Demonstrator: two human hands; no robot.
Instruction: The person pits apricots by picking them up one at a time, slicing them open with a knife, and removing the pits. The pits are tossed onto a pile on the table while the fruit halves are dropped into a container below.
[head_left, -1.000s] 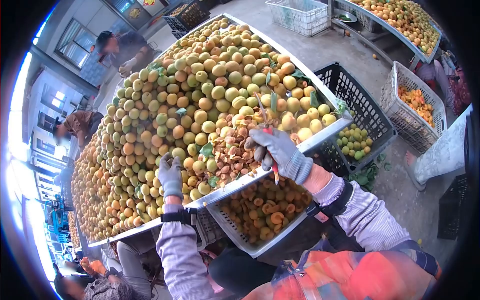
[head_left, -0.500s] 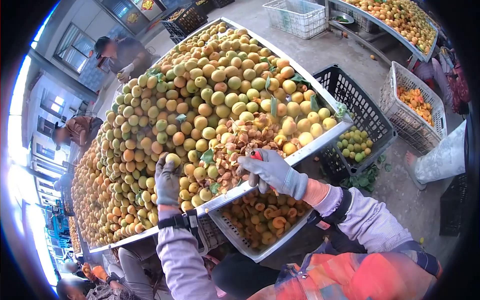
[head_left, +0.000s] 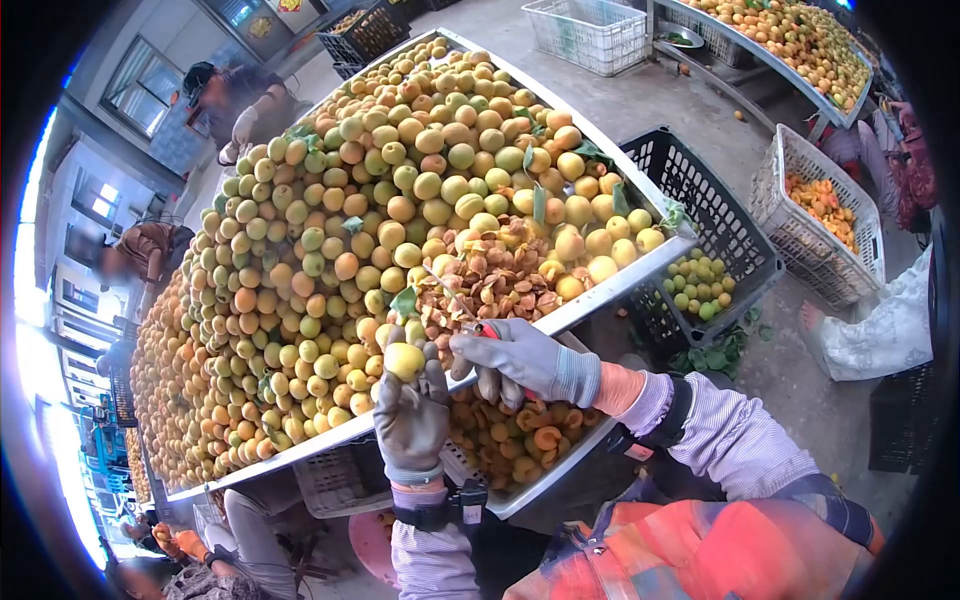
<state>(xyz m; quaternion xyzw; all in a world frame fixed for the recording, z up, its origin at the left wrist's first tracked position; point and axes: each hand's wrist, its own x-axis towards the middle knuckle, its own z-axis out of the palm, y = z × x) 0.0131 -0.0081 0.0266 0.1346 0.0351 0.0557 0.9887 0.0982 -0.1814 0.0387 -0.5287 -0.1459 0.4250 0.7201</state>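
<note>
My left hand, in a grey glove, holds a yellow apricot up at its fingertips, just in front of the table's near edge. Close to its right, my gloved right hand is closed around the red handle of a small knife. The thin blade points up and left over a heap of brown apricot pits. Behind both hands, a pile of whole apricots covers the metal-rimmed table. Beneath the rim, a crate holds split apricots, partly hidden by my hands.
A black crate with green fruit stands right of the table. Beyond it are a white crate of apricot pieces and another fruit table. Co-workers stand along the far left side; one person sits at lower left.
My left hand has moved right and toward me, off the pile, bringing the apricot beside the knife. My right hand has shifted slightly left and down, still gripping the knife.
</note>
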